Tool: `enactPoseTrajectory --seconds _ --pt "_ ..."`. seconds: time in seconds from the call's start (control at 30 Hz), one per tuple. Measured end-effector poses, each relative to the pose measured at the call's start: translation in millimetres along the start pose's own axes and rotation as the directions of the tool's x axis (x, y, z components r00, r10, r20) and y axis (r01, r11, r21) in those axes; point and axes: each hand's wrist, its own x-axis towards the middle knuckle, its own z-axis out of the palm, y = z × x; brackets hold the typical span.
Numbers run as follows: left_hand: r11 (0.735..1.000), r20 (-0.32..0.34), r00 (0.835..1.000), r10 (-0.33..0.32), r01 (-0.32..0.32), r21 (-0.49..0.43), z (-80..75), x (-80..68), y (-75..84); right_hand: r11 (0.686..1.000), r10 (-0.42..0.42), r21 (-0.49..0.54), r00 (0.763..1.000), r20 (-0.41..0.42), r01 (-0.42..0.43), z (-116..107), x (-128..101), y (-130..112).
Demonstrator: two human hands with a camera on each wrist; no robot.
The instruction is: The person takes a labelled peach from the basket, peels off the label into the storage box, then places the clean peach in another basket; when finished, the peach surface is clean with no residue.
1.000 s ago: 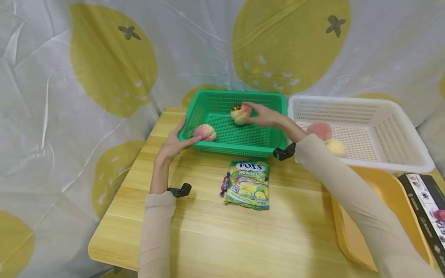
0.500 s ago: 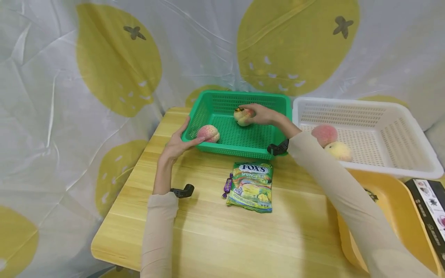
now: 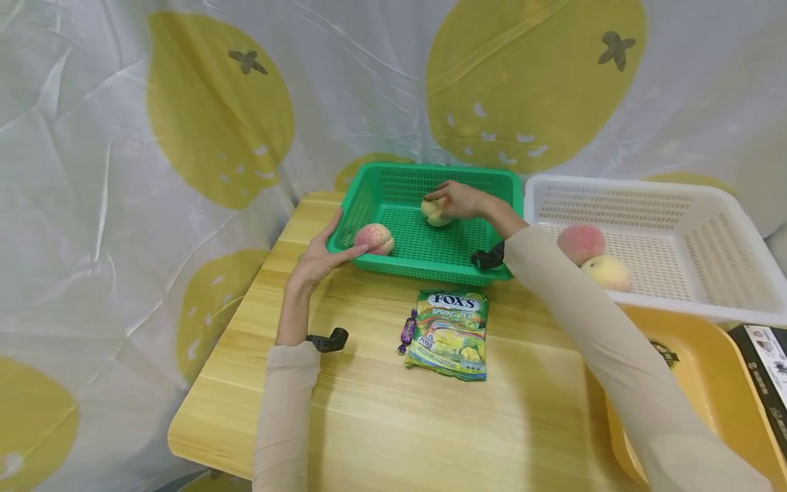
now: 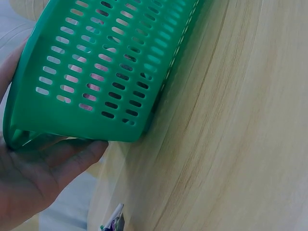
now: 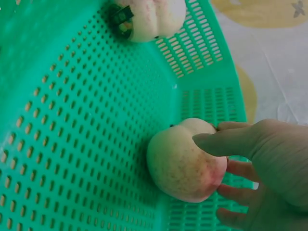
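A green plastic basket [image 3: 424, 268] stands at the back of the wooden table [image 3: 399, 424]. My right hand [image 3: 458, 200] reaches into it and grips a pale pink peach [image 3: 435, 213] between thumb and fingers; the right wrist view shows that peach [image 5: 183, 163] low against the basket floor [image 5: 72, 120] in the hand [image 5: 260, 163]. A second peach [image 3: 375, 239] lies by the basket's front left corner and shows too in the right wrist view [image 5: 154, 17]. My left hand [image 3: 320, 256] rests flat against that corner from outside, thumb along the front wall [image 4: 96, 62].
A white basket [image 3: 615, 198] to the right holds two peaches [image 3: 581, 242] [image 3: 607, 272]. A green candy bag [image 3: 449, 335] and a purple wrapped candy [image 3: 407, 331] lie in front of the green basket. A yellow tray [image 3: 707, 369] and a black box [image 3: 771, 369] sit at the right edge.
My right hand has lowered the peach toward the basket floor and now covers more of it. The left hand has stayed at the basket's corner.
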Motion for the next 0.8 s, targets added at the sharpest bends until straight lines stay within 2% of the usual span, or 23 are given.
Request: enactPoseTrajectory --seconds 0.13,0.37,0.47,0.63,0.8 --pt "1.0 0.01 1.0 -0.005 0.005 -0.012 1.5 -0.1 0.6 0.998 0.002 -0.063 1.0 -0.003 -0.002 -4 1 3" --pt "1.0 0.001 1.0 0.005 -0.005 0.009 0.7 -1.8 2.2 0.997 -0.06 -0.049 0.997 0.041 0.062 -2 4 5" --pt "1.0 0.006 1.0 0.014 -0.014 0.014 1.3 -2.8 3.3 0.993 -0.074 -0.087 0.997 0.007 0.074 1 6 4" --pt "1.0 0.007 1.0 0.021 -0.021 0.01 1.4 -2.9 2.6 0.99 -0.016 -0.141 0.997 -0.074 0.005 4 8 5" --pt "0.999 -0.006 1.0 0.025 -0.025 0.024 0.0 -2.9 1.6 0.999 0.007 -0.05 0.996 -0.087 -0.012 4 7 13"
